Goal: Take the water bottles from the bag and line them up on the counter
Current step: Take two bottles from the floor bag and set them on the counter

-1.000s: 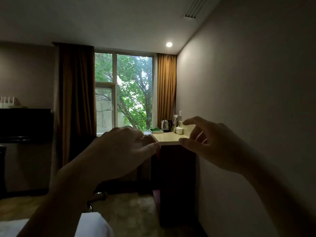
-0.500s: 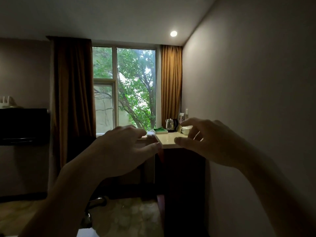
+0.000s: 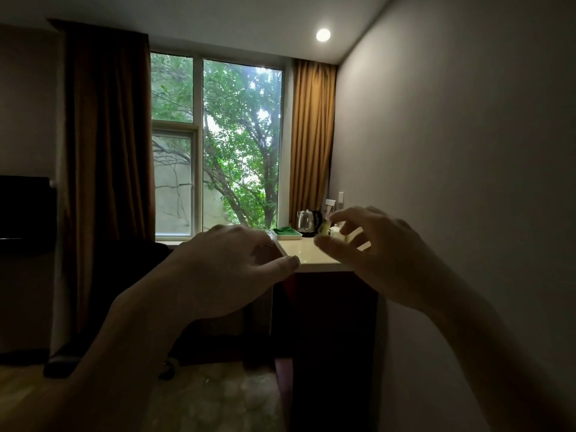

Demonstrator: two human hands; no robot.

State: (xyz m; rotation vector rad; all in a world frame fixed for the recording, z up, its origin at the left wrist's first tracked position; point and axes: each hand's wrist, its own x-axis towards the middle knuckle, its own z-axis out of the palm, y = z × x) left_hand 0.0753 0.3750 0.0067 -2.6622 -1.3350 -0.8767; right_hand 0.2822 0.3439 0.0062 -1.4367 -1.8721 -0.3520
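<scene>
Both my hands are raised in front of me, empty, fingers loosely curled. My left hand (image 3: 230, 269) hovers left of the pale counter (image 3: 307, 260), thumb pointing toward its near corner. My right hand (image 3: 374, 254) is held in front of the counter's right part, fingers spread and bent. The counter stands ahead against the right wall, some way off. No bag and no water bottles are in view.
A steel kettle (image 3: 307, 222), a green tray (image 3: 286, 233), a cup and small items sit at the counter's far end. A window (image 3: 218, 145) with brown curtains (image 3: 311, 135) fills the back wall. A dark TV (image 3: 25, 210) is at the left, a chair base (image 3: 168, 366) on the floor.
The view has come closer to the counter and tilted slightly up. Both hands stay raised and empty; the right hand's fingers have spread a little more.
</scene>
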